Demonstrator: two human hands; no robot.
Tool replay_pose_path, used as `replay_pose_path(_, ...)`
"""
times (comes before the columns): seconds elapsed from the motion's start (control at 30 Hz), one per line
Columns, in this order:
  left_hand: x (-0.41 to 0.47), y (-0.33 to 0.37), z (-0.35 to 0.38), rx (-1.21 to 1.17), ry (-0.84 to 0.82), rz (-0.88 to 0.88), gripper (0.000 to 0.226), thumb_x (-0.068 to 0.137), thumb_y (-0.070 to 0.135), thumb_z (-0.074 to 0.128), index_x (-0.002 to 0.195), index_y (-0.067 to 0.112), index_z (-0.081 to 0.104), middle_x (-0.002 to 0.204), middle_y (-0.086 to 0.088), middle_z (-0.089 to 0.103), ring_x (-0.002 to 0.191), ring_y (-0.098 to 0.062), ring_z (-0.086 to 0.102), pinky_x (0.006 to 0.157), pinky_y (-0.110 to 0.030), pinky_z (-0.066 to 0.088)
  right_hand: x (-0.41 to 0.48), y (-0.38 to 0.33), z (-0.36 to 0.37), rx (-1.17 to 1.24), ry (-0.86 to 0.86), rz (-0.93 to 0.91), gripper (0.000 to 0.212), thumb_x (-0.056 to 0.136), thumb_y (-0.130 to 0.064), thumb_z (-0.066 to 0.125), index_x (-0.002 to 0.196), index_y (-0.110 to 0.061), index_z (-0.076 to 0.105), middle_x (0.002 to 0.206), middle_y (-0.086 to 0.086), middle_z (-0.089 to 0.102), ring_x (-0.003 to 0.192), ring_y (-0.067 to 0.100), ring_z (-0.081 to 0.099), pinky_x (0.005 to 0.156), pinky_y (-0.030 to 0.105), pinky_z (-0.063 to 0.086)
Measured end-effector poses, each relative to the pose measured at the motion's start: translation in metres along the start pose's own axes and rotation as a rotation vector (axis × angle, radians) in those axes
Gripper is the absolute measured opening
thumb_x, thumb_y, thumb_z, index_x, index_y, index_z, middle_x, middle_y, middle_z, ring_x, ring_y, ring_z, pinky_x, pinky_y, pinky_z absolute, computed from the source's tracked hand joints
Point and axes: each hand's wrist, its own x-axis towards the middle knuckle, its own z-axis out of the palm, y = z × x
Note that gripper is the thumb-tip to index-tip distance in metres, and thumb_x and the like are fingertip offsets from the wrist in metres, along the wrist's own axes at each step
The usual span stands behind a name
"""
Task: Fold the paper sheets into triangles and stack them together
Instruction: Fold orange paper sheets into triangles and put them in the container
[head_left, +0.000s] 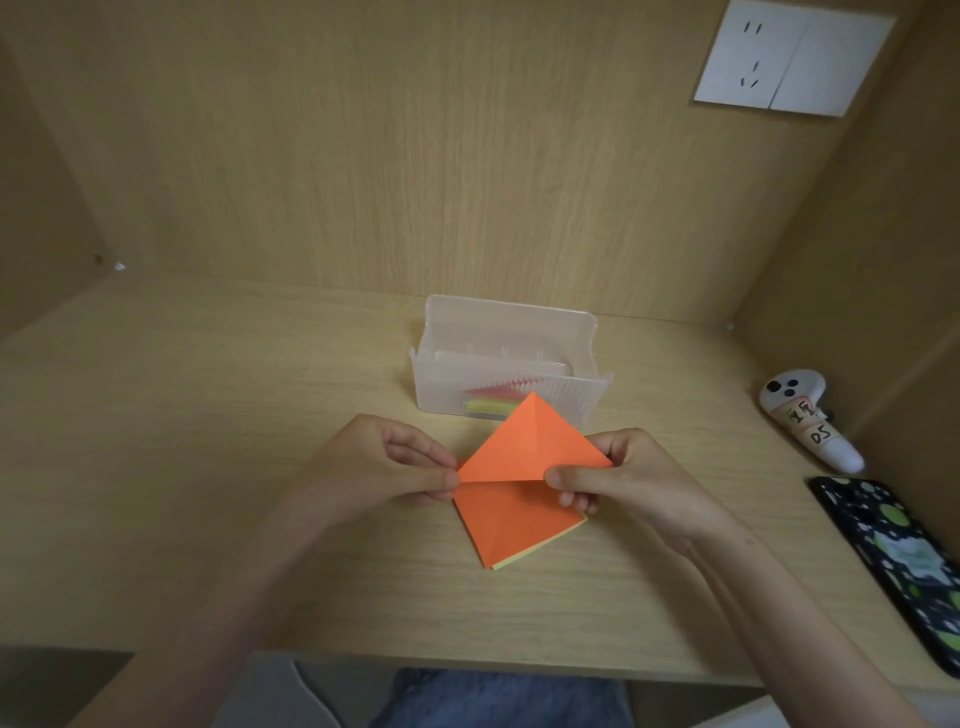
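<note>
A wooden surface (208, 467) is seen, walled at the back and sides. A clear plastic box (506, 358) with coloured papers inside stands at the far middle. A paper stack (514, 525), orange on top, lies near it. Above the stack, a folded orange triangle (530, 447) is pinched at its left corner by the left hand (379, 462) and at its right corner by the right hand (618, 478), each grip closed on it.

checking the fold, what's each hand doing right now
Left hand: closed, pinching the left corner of the folded orange paper triangle.
Right hand: closed, pinching its right corner.
</note>
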Motion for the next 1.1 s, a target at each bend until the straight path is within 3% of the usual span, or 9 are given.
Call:
replay_pose_path(0.23, 0.003, -0.008, -0.014, -0.127, 0.104, -0.004, 0.011, 0.072, -0.006, 0.073, 0.082, -0.002, 0.069, 0.071, -0.016, 0.073, 0.059, -0.017, 0.070, 0.055, -0.018, 0.055, 0.000, 0.002, -0.005, 0.050, 0.074, -0.016, 0.014, 0.080, -0.003, 0.068, 0.066, -0.003, 0.066, 0.058, 0.003, 0.065, 0.049, 0.009, 0.051, 0.049, 0.018, 0.043)
replay_pose_path(0.5, 0.003, -0.005, 0.023, -0.206, -0.064, 0.058, 0.010, 0.081, 0.007, 0.066, 0.090, 0.009, 0.069, 0.081, -0.006, 0.075, 0.074, -0.014, 0.072, 0.067, -0.019, 0.057, 0.010, 0.003, 0.021, 0.243, 0.114, -0.007, 0.012, 0.080, -0.007, 0.068, 0.068, -0.006, 0.066, 0.062, 0.003, 0.067, 0.048, 0.009, 0.051, 0.046, 0.019, 0.041)
replay_pose_path(0.73, 0.010, 0.000, 0.049, -0.371, 0.145, 0.105, 0.005, 0.081, 0.005, 0.069, 0.081, 0.010, 0.068, 0.070, -0.001, 0.073, 0.067, -0.008, 0.070, 0.063, -0.022, 0.059, 0.010, 0.012, 0.037, 0.206, 0.063, -0.014, 0.012, 0.083, -0.015, 0.066, 0.079, -0.005, 0.068, 0.066, 0.002, 0.069, 0.049, 0.009, 0.055, 0.046, 0.019, 0.044)
replay_pose_path(0.83, 0.009, 0.001, 0.046, -0.393, 0.126, 0.100, 0.009, 0.081, 0.002, 0.068, 0.086, 0.009, 0.067, 0.069, 0.000, 0.073, 0.065, -0.010, 0.070, 0.058, -0.020, 0.057, 0.011, 0.014, 0.030, 0.166, 0.162, -0.060, 0.023, 0.087, -0.022, 0.060, 0.087, 0.000, 0.066, 0.071, 0.009, 0.064, 0.052, 0.011, 0.055, 0.048, 0.020, 0.046)
replay_pose_path(0.9, 0.008, 0.002, 0.041, -0.387, 0.090, 0.083, 0.012, 0.081, 0.000, 0.067, 0.091, 0.007, 0.066, 0.073, -0.003, 0.073, 0.065, -0.012, 0.070, 0.056, -0.019, 0.056, 0.008, 0.013, 0.018, 0.133, 0.277, -0.234, 0.016, 0.091, 0.001, 0.048, 0.097, -0.005, 0.061, 0.092, 0.006, 0.064, 0.067, 0.007, 0.059, 0.058, 0.019, 0.049)
replay_pose_path(0.93, 0.009, 0.002, 0.039, -0.355, 0.065, 0.077, 0.015, 0.081, 0.000, 0.067, 0.096, 0.006, 0.066, 0.077, -0.006, 0.073, 0.065, -0.012, 0.069, 0.056, -0.018, 0.056, 0.007, 0.013, 0.010, 0.046, 0.296, -0.358, 0.035, 0.084, 0.011, 0.040, 0.105, -0.009, 0.059, 0.108, 0.003, 0.061, 0.085, 0.006, 0.060, 0.070, 0.020, 0.050)
replay_pose_path(1.0, 0.010, 0.002, 0.035, -0.279, 0.018, 0.077, 0.021, 0.082, 0.001, 0.066, 0.103, 0.004, 0.065, 0.082, -0.009, 0.071, 0.067, -0.014, 0.066, 0.055, -0.017, 0.053, 0.005, 0.013, -0.002, -0.235, 0.221, -0.564, 0.065, 0.063, 0.015, 0.035, 0.116, -0.016, 0.057, 0.137, -0.001, 0.044, 0.124, 0.008, 0.044, 0.096, 0.023, 0.042)
replay_pose_path(1.03, 0.010, 0.002, 0.033, -0.259, 0.001, 0.078, 0.022, 0.082, 0.001, 0.066, 0.104, 0.004, 0.064, 0.082, -0.009, 0.071, 0.066, -0.014, 0.064, 0.054, -0.016, 0.051, 0.005, 0.012, -0.005, -0.352, 0.166, -0.603, 0.070, 0.060, 0.015, 0.037, 0.116, -0.021, 0.059, 0.144, -0.003, 0.035, 0.133, 0.011, 0.034, 0.104, 0.022, 0.034)
replay_pose_path(1.1, 0.010, 0.003, 0.032, -0.237, -0.027, 0.077, 0.022, 0.083, 0.001, 0.065, 0.104, 0.006, 0.065, 0.079, -0.006, 0.071, 0.058, -0.008, 0.061, 0.054, -0.015, 0.050, 0.008, 0.011, -0.007, -0.458, 0.071, -0.623, 0.058, 0.070, 0.009, 0.051, 0.109, -0.032, 0.065, 0.150, -0.009, 0.026, 0.138, 0.013, 0.027, 0.110, 0.022, 0.025)
